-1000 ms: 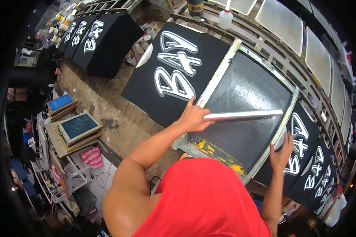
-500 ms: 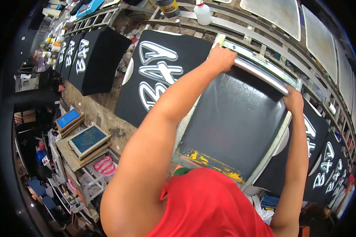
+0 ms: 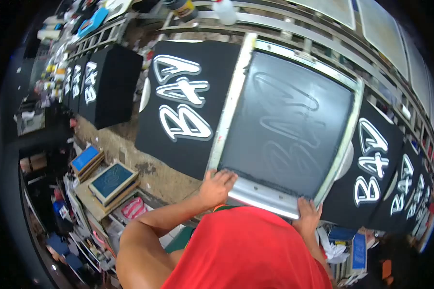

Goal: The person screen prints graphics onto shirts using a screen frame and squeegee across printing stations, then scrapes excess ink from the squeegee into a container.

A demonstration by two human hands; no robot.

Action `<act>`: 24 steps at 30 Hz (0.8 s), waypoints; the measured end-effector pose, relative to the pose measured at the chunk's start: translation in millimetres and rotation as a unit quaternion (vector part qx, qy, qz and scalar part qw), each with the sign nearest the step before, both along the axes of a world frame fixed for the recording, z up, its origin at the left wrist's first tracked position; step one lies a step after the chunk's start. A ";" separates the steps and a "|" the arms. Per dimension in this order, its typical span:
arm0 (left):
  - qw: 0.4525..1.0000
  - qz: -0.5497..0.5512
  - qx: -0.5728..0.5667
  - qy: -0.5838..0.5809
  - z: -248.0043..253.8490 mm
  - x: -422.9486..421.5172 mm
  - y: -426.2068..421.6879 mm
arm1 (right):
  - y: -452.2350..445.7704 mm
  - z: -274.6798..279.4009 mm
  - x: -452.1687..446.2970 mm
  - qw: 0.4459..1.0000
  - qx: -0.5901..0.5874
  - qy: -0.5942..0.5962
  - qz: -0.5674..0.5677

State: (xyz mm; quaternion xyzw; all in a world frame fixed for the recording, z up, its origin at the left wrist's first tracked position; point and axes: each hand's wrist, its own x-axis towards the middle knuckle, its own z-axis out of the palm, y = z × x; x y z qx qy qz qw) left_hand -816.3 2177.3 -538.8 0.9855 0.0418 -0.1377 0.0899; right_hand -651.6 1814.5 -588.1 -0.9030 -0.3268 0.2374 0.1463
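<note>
A metal-handled squeegee (image 3: 265, 197) lies across the near end of a screen printing frame (image 3: 232, 96). My left hand (image 3: 218, 187) is closed on its left end, by the frame's left rail. Its right end is in my right hand (image 3: 307, 215), close to the right rail. Dark grey mesh (image 3: 299, 159) fills the frame, and faint outlines of the letters BAD show through it. The garment piece under the frame is mostly hidden. To the left lies a black fabric piece (image 3: 152, 139) printed BAD in white with a grey outline.
More black printed pieces (image 3: 390, 130) lie on the right and hang at the left. A white bottle (image 3: 225, 12) and a dark jar (image 3: 181, 9) stand behind the frame. Small screens (image 3: 113, 183) are stacked at the lower left. Metal rails (image 3: 287, 36) run along the back.
Both hands have drawn the squeegee from the far end of the screen to its near end. BAD outlines now show in the mesh. The camera view has shifted slightly.
</note>
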 end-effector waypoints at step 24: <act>0.999 0.018 -0.004 0.035 4.7 -5.0 -7.9 | 2.0 22.9 -11.6 0.999 -0.030 0.027 -0.032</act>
